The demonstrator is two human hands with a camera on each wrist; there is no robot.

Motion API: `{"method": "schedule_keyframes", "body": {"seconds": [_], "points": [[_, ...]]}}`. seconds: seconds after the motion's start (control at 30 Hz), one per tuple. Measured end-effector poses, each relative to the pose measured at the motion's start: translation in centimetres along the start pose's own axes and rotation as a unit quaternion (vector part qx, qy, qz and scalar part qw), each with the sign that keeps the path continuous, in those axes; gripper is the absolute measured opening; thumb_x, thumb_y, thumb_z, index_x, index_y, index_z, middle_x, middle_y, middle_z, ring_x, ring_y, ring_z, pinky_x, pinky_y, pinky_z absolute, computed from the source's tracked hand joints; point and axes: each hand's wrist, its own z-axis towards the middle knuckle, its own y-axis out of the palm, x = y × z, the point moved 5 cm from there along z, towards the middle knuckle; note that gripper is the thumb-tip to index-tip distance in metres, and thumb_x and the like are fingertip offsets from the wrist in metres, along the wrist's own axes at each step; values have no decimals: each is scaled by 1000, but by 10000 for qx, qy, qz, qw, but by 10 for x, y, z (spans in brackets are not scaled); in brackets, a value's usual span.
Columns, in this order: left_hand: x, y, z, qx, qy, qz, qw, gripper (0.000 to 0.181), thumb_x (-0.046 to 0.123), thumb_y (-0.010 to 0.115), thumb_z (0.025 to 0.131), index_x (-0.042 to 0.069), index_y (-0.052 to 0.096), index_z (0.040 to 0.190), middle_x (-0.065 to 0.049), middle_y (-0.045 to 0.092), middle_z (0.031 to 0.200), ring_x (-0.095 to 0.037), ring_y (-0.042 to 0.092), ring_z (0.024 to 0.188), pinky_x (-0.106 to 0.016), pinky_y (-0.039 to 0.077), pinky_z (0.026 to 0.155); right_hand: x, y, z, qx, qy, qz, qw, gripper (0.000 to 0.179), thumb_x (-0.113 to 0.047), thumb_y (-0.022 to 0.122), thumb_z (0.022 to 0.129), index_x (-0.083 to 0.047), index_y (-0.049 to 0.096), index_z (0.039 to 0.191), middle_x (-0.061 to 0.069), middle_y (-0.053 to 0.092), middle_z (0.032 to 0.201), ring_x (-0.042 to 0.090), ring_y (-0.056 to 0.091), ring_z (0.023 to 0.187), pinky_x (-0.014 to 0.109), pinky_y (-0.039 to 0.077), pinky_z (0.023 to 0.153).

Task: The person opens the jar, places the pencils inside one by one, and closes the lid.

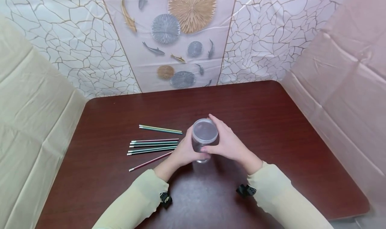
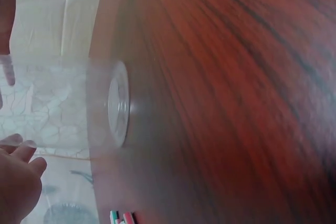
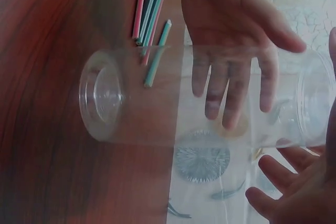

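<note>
While hands (image 1: 185,151) (image 1: 229,144) hold jar (image 1: 205,131), pencils (image 1: 153,142) nearby

Carrier: dark red-brown table (image 1: 256,121), rounded far corners, centre and lower frame | Left of centre: two pencils (image 1: 161,129) uppermost; cluster of pencils (image 1: 153,145) below, near-level; lone red pencil (image 1: 150,161) slants lowest, white-tipped end leftmost

No writing, number or sign can be read: none on the clear jar (image 1: 205,130), none on the pencils (image 1: 155,143) left of the jar, where any print would be too small to tell, none on the patterned wall cloth (image 1: 181,41) beyond the jar.
</note>
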Motion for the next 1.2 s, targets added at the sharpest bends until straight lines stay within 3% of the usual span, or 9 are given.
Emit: {"method": "schedule_keyframes", "body": {"seconds": [0.3,0.5,0.77,0.93,1.03,1.2], "points": [[1,3,2,340,-206,-38,9992,103,31,88,58,15,27,139,-9,57,121,-21,55,107,-39,44,90,-5,6,3,495,474,524,9963,89,-33,86,62,-5,39,133,9,52,121,22,53,105,41,43,88],[-2,2,4,497,-490,437,9966,96,40,85,57,11,35,133,-8,62,111,-22,59,98,-37,48,82,-7,7,7,601,635,361,9955,81,-35,86,60,-7,46,125,6,53,116,22,52,101,39,44,84],[-2,4,9,251,-316,527,9978,95,37,86,58,11,36,134,-8,62,111,-20,59,99,-35,48,83,-9,2,6,741,329,-210,9965,76,-39,85,58,-8,51,118,3,55,113,20,53,98,38,45,81],[-1,2,13,-34,-197,348,9992,93,31,87,58,10,35,132,-8,62,111,-19,59,99,-34,47,85,-9,-1,9,767,-148,-270,9966,73,-39,84,57,-10,54,116,1,57,112,17,55,96,37,46,80],[-3,1,17,-274,-119,192,9994,93,28,86,58,10,34,133,-6,60,112,-18,58,100,-33,46,86,-7,-2,14,513,-521,-124,9973,72,-36,85,58,-11,54,118,1,58,112,16,55,98,37,46,83],[-6,0,19,-707,-6,-214,9973,96,21,88,59,11,32,136,-3,54,119,-16,54,104,-32,43,90,-4,-2,23,-292,-1039,233,9939,73,-32,85,60,-12,53,122,-1,58,116,14,54,103,36,44,87]]}}
